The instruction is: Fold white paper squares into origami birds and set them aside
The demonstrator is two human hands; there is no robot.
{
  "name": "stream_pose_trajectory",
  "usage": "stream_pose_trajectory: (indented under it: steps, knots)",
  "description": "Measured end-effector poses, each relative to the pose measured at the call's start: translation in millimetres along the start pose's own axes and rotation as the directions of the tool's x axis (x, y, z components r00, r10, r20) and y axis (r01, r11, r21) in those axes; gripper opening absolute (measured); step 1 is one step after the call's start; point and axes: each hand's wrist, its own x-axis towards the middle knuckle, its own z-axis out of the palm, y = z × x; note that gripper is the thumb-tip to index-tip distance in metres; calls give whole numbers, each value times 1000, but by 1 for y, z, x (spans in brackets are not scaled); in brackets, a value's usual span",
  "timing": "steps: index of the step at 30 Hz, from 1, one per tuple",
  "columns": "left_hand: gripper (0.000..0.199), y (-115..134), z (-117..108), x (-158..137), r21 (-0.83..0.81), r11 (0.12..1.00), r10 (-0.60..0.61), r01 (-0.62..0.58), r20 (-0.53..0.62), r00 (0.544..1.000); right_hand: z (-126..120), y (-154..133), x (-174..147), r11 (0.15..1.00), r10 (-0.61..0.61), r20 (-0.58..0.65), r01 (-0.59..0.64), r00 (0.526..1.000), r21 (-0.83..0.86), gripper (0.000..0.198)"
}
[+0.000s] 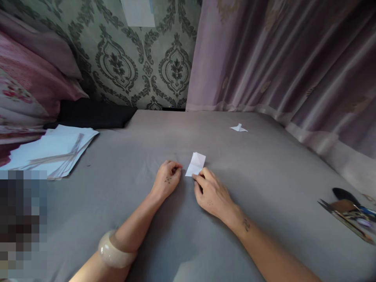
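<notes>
Evidently small and already creased, a folded white paper (197, 161) lies flat on the grey cloth (141, 164), one of its edges standing slightly double. At its near right corner the right hand (212, 192) touches it with thumb and fingertips; whether they pinch it or merely press it, I cannot tell. Just left of the paper, apart from it, the left hand (168, 179) has its fingers curled in and drawn together; a pale bangle (117, 252) circles that forearm. Beyond the paper and to its right sits a small folded paper figure (239, 128). Well to the paper's left lies a loose stack of white sheets (58, 147), with a flat black item (96, 113) behind it. Far to the paper's right is a jumble of small tools (349, 213), blurred. Behind everything, beyond the paper, are patterned wallpaper (117, 66) and a mauve curtain (249, 58).
</notes>
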Motion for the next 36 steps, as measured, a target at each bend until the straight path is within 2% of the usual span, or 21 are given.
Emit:
stream_pose_trajectory:
  steps: [4,9,13,15,17,20,23,27,29,31,32,34,36]
  knots:
    - [28,-1,5,-2,56,971,230,-232,51,972,3,11,0,980,117,-83,-101,990,174,25]
    - [31,4,10,-8,33,929,364,-370,107,925,9,12,2,951,212,-143,-170,967,260,43]
    - [35,8,11,-12,-65,917,399,-394,199,895,13,13,9,943,266,-179,-218,947,252,27]
    - [38,7,13,-12,-87,922,386,-376,201,900,13,16,13,939,288,-187,-239,939,246,17]
    - [41,5,14,-13,-48,909,414,-413,188,890,12,22,15,922,328,-182,-271,927,277,16]
    - [46,2,15,-13,165,836,501,-523,157,851,12,33,17,827,399,-100,-311,912,467,18]
    - [37,3,10,-15,387,724,551,-571,172,816,17,42,19,657,423,10,-314,906,685,21]
    - [26,8,4,-17,496,597,610,-631,231,758,27,46,26,475,374,75,-261,924,840,24]
    - [22,10,3,-18,507,560,621,-655,266,737,30,45,28,421,323,86,-225,942,879,31]
    - [19,12,5,-20,524,542,611,-657,292,736,30,43,28,440,294,63,-194,954,877,41]
    - [18,14,6,-21,540,538,600,-647,295,744,28,41,27,489,293,30,-177,956,854,44]
    - [16,16,9,-24,579,537,572,-613,284,769,21,37,22,645,287,-68,-141,955,751,43]
    - [14,19,11,-27,606,542,552,-582,266,791,11,32,15,811,219,-152,-93,964,577,30]
